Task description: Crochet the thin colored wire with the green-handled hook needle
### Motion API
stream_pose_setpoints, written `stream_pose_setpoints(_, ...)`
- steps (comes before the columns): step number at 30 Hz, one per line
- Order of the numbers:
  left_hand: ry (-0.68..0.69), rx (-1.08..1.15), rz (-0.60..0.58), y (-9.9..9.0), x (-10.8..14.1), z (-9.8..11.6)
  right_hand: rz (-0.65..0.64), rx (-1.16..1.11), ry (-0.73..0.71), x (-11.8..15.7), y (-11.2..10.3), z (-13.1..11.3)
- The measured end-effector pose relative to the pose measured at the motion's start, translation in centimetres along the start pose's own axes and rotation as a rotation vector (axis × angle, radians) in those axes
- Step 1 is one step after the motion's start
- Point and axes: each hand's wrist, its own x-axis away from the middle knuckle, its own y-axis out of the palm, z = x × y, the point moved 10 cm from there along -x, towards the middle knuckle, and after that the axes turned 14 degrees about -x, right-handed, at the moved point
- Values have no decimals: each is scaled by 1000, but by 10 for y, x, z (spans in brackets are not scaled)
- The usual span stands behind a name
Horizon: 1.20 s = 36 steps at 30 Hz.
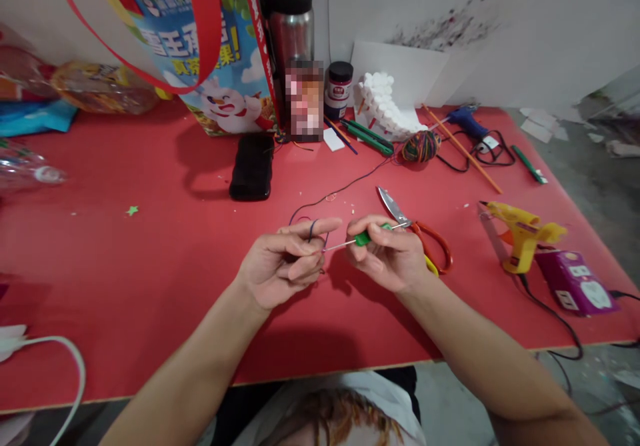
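Note:
My right hand grips a crochet hook by its green grip, the thin metal shaft pointing left. The hook's tip meets the pinched fingertips of my left hand, where a small bit of dark yarn shows; its stitches are too small to make out. That yarn passes around my raised left index finger and runs back across the table to a multicoloured yarn ball. Just behind my right hand lie scissors with orange handles, blades apart, partly hidden by the hand.
A black phone-like case lies behind my left hand. On the right are a yellow glue gun, a purple box and cords. Along the back stand a gift bag, steel flask, dark jar and white fluffy piece.

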Motion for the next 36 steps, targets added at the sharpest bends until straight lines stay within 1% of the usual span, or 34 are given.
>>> stream_pose_setpoints(3,86,-56,97,-3,-2,2,0,5,-5,1,4,3)
stream_pose_setpoints(5,101,-84,114,-1,-5,-2,-3,18,-30,2,7,5)
stream_pose_setpoints(6,107,-92,143,-3,-6,-4,5,19,-49,2,7,5)
stream_pose_setpoints(9,151,-104,204,-6,-8,-5,46,-24,-116,2,3,5)
stream_pose_setpoints(12,171,-113,271,-11,-8,-5,83,-64,-152,0,-4,7)
stream_pose_setpoints(16,213,-89,344,-16,-5,-3,149,-58,-196,-3,-11,8)
stream_pose_setpoints(19,221,-39,352,-18,-3,-3,155,-53,-210,-4,-11,8)
stream_pose_setpoints(22,208,14,321,-18,-4,-4,138,-25,-196,-6,-11,8)
stream_pose_setpoints(26,224,45,303,-17,-4,-1,123,17,-201,-6,-12,5)
stream_pose_setpoints(32,231,-14,311,-15,-3,1,88,61,-141,-3,-11,10)
stream_pose_setpoints(36,226,-151,401,-24,-2,1,95,70,-124,-3,-10,10)
